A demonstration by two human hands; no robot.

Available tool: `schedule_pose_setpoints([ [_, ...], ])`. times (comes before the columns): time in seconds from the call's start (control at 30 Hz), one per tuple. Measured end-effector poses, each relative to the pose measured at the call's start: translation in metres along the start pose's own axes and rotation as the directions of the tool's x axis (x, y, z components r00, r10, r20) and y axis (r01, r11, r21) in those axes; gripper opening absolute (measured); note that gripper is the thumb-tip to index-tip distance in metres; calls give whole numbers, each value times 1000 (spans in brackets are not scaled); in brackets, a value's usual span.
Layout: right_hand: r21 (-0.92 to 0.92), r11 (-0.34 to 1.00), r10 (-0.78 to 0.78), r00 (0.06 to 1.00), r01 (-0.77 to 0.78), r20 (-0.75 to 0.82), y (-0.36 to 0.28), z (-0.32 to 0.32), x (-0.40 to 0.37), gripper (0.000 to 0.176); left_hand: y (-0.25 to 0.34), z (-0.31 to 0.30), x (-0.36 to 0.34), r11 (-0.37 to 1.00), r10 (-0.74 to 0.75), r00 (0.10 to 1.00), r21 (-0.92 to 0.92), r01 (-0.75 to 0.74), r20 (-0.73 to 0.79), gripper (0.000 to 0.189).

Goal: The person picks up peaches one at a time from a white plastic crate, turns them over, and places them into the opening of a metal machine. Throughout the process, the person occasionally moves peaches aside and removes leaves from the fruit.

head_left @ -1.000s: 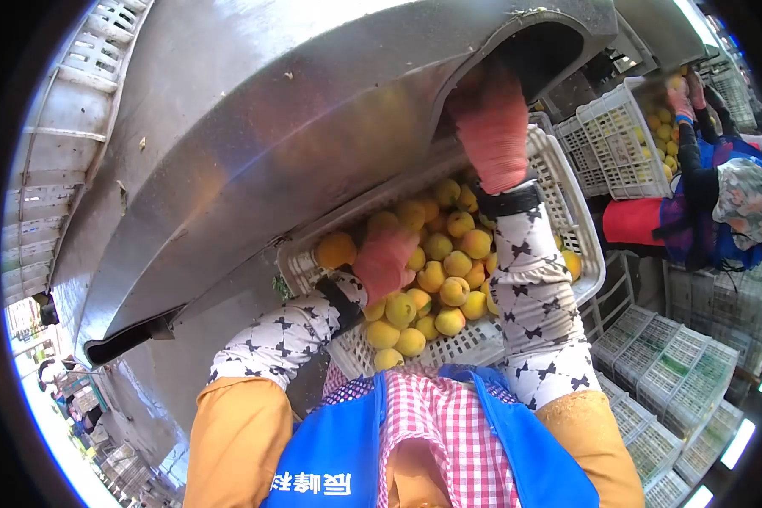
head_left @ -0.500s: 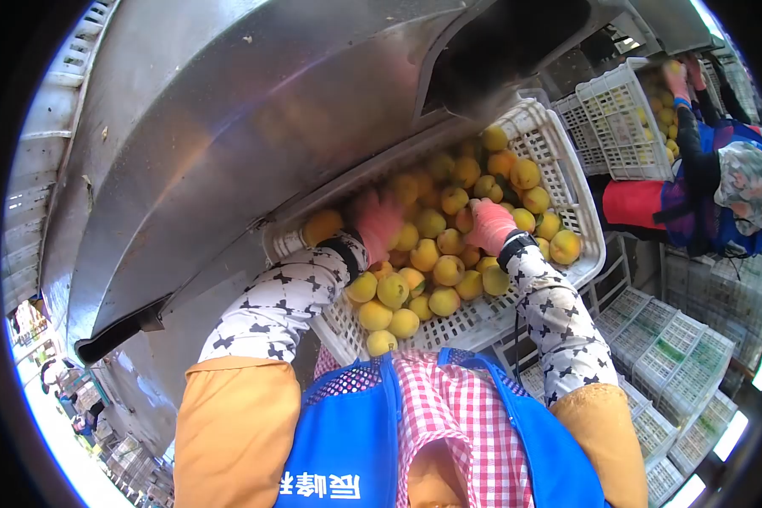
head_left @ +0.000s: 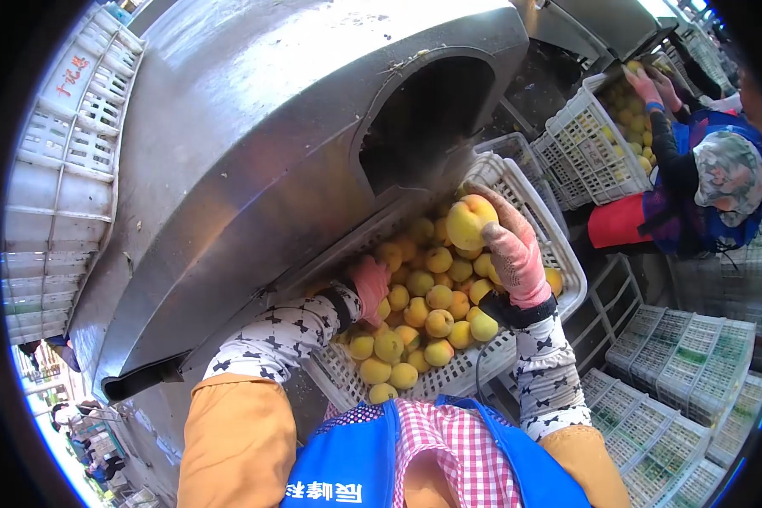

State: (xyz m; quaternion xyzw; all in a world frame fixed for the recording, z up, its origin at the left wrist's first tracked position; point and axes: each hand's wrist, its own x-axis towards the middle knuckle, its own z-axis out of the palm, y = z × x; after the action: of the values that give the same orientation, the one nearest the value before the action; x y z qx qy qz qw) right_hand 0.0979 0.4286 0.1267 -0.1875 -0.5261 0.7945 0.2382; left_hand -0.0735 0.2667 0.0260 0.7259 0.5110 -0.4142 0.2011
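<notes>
Currently my R hand is closed round one peach, held above crate near chute mouth. My L hand rests on fruit pile; can't tell its grip. Risk: slack hold, peach drops, bruises.

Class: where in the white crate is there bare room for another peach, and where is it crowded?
Bare lattice in the near-left corner of the white plastic crate. Crowded: yellow peaches between left hand and right hand.

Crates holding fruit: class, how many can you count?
2: the near crate below the chute, the far crate upper right by a co-worker. More may be hidden.
</notes>
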Motion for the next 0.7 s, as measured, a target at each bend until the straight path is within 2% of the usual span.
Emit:
schedule_pose_setpoints([
  [0.07,-111,978,-178,983,174,-32,-5,14,25,74,-4,7,4,999,-14,1000,29,14,20,84],
  [0.1,-310,912,-283,959,268,-4,-6,17,40,66,-4,12,6,1000,-4,1000,-4,4,-3,84],
  [0.17,-646,681,-423,905,346,39,9,27,68,55,-2,19,4,996,-7,998,-84,2,-61,79],
  [0.2,-771,533,-463,883,349,79,22,28,80,52,-2,23,5,996,-16,998,-85,11,-64,79],
  [0.23,-832,440,-508,858,337,79,21,37,83,50,-3,28,8,996,28,999,-86,-31,-41,77],
  [0.27,-833,436,-509,857,341,84,16,38,83,50,-6,31,13,993,76,997,-92,-78,-20,76],
  [0.33,-967,179,-447,891,182,85,4,41,80,50,-8,40,22,988,96,993,-114,-102,-62,72],
  [0.4,-969,160,-448,888,190,101,2,46,78,52,-8,47,31,981,117,988,-144,-131,-103,67],
  [0.47,-969,150,-445,889,195,111,13,46,94,53,-8,49,39,943,185,973,-253,-215,-137,62],
  [0.5,-970,18,-438,874,243,211,29,43,124,53,-8,46,43,936,198,971,-268,-227,-132,62],
  [0.53,-954,-105,-413,860,282,300,42,41,140,54,-4,36,46,938,234,971,-252,-240,-52,60],
  [0.57,-960,-87,-389,878,266,279,41,42,141,54,3,28,46,937,274,961,-234,-260,29,58],
  [0.63,-914,72,-701,672,399,238,11,54,145,67,3,11,38,929,286,957,-258,-264,52,61],
  [0.67,-917,81,-694,683,391,230,-2,55,129,67,4,6,34,929,281,957,-271,-253,68,63],
  [0.7,-872,282,-667,735,400,121,-20,51,105,68,-2,11,30,928,285,956,-270,-257,70,63],
])
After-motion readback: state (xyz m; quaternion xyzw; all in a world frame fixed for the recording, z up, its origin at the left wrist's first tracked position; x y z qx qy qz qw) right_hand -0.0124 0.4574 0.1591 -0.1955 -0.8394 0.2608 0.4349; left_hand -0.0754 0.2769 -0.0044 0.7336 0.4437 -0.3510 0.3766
